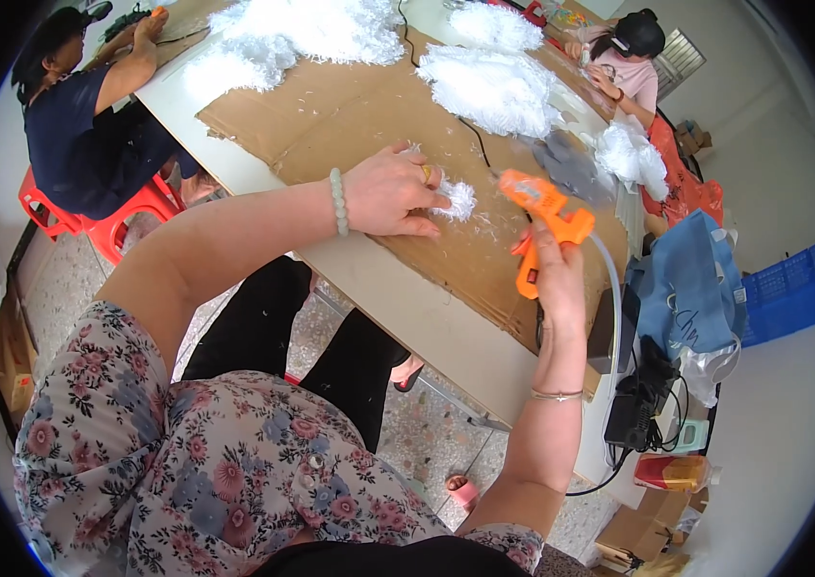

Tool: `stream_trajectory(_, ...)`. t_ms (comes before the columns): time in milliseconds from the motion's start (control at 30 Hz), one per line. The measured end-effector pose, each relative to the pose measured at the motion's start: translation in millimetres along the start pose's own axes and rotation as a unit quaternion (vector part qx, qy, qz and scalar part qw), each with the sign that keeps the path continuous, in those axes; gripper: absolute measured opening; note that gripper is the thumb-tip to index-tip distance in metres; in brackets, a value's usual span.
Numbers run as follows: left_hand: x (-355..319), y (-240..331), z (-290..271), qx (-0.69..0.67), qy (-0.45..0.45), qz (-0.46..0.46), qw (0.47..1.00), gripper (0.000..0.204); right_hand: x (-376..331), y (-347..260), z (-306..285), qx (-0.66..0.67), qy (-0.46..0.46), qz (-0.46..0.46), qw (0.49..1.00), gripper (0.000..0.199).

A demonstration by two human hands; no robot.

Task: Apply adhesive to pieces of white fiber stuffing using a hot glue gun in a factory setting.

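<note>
Tuft of white feathers (458, 200) lay on the cardboard sheet (350, 111) covering the tabletop (398, 298), pinned under the fingertips of the left hand (390, 192), fingers curled down. Right hand (554, 279) was closed around the handle of an orange glue gun (542, 216), nozzle just beside the tuft. White feather piles (494, 87) lay farther back.

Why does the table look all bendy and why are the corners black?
In the head view, the fisheye lens bends the table edge and leaves a black rim around a round picture. Light is soft and even, shadows faint. The white fluff piles glare almost blank, while the orange glue gun in the right hand looks sharp.
</note>
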State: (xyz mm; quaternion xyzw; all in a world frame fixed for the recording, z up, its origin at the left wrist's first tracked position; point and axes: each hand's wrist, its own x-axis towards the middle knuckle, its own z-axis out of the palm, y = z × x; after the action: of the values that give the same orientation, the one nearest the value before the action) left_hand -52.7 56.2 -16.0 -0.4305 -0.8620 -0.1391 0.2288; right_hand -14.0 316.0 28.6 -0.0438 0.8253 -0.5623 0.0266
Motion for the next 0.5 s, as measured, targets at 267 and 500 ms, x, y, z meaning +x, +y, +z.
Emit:
stream_trajectory(267,9.2,-4.0,2.1,0.000,-0.038,-0.089,0.995,0.039,-5.0,-0.9,-3.8,0.062,0.069,-0.021,0.996,0.030)
stream_trajectory(500,26.0,-6.2,13.0,0.020,0.003,-0.027,0.999,0.014,-5.1,1.8,-2.8,0.055,0.050,0.007,0.997,0.029)
